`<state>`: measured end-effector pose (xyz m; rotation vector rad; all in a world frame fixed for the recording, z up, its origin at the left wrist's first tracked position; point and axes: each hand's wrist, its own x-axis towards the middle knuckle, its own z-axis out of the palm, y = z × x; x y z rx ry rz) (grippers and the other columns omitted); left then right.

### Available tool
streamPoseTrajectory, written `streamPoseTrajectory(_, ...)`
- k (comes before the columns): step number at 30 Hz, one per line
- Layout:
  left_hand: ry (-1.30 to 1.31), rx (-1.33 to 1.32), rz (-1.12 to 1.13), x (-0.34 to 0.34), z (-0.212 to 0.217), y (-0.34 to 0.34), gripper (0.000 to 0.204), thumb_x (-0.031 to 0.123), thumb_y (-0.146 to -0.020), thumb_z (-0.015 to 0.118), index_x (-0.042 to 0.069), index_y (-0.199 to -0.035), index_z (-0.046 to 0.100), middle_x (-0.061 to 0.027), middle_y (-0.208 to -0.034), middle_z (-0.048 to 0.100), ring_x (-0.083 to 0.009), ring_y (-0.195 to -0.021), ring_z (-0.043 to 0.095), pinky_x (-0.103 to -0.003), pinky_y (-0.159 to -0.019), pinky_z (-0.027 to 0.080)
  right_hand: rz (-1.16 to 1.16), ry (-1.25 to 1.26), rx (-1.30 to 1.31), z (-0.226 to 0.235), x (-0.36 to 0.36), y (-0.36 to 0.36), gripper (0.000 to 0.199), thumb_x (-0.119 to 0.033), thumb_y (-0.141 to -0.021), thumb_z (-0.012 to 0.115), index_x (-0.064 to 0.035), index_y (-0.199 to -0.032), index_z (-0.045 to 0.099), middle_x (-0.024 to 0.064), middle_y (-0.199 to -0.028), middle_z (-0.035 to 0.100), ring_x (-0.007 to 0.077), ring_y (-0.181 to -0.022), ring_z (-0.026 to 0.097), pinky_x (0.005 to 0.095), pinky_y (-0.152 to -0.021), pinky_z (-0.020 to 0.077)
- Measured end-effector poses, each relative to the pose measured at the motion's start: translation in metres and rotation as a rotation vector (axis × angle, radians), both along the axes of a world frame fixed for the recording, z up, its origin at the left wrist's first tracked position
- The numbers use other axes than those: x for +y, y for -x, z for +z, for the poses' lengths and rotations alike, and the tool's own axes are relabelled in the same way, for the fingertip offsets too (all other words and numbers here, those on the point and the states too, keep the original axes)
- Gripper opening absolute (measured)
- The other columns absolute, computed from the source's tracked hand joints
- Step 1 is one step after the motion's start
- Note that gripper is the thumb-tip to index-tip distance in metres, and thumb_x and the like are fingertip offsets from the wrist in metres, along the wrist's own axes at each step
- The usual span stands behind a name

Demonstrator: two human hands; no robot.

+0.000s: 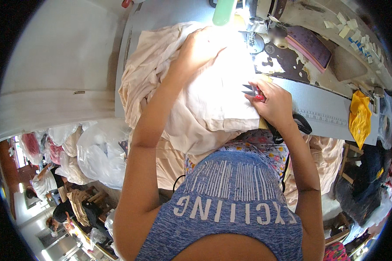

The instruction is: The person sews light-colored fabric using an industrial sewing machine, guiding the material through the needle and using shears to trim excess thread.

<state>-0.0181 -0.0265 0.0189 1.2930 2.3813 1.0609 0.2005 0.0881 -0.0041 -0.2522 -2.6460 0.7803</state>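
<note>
the pale peach, soft crumpled fabric [204, 104] lies heaped across the middle of the grey sewing table [322, 108], spilling from about 11 o'clock down to 6 o'clock, where it drapes over the table edge toward the person's lap. the left hand [200, 48] rests on top of the cloth at roughly 12 o'clock, fingers bent and pressing into the brightly lit part of the fabric; whether it pinches a fold or only presses flat, i cannot tell in the glare. the right hand [272, 102] sits at about 2 o'clock from the picture's centre, clenched around a small pair of thread snips with a red handle [253, 92], whose dark pointed blades stick out toward 9 o'clock, over the edge of the cloth. the heel of this hand lies on the table just beside the fabric.

beyond the left hand, at 12 o'clock, stands the sewing machine [265, 17] with a pale green cylinder [224, 11] beside it. a pink and purple flat pad [309, 45] lies at 1 o'clock, small white cut scraps [350, 26] are scattered near it, and a yellow crumpled cloth [360, 117] lies at 3 o'clock. clear plastic bags [100, 152] are piled at 8 o'clock.
</note>
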Motion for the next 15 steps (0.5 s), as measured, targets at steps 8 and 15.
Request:
streamPoseTrajectory(8, -0.358, -1.007, 0.053, 0.018, -0.010, -0.020, 0.013, 0.014, -0.085, 0.063, 0.002, -0.090, 0.060, -0.0048, -0.084, 0.062, -0.0099, -0.067, 0.059, -0.025, -0.057, 0.051, -0.293, 0.717, 0.055, -0.006, 0.016, 0.018, 0.015, -0.015, -0.084, 0.062, -0.0012, -0.083, 0.056, 0.0039, -0.061, 0.054, 0.0072, -0.057, 0.050, 0.0249, -0.054, 0.0418)
streamPoseTrajectory(15, -0.565, -1.302, -0.078, 0.002, -0.006, -0.021, 0.022, 0.012, -0.090, 0.055, -0.002, -0.106, 0.053, -0.0067, -0.090, 0.061, -0.0135, -0.078, 0.063, -0.030, -0.069, 0.057, -0.128, 1.317, 0.069, 0.005, 0.009, 0.061, 0.012, -0.009, -0.083, 0.064, -0.0074, -0.081, 0.052, -0.0021, -0.062, 0.052, 0.0060, -0.052, 0.049, 0.0198, -0.048, 0.0386)
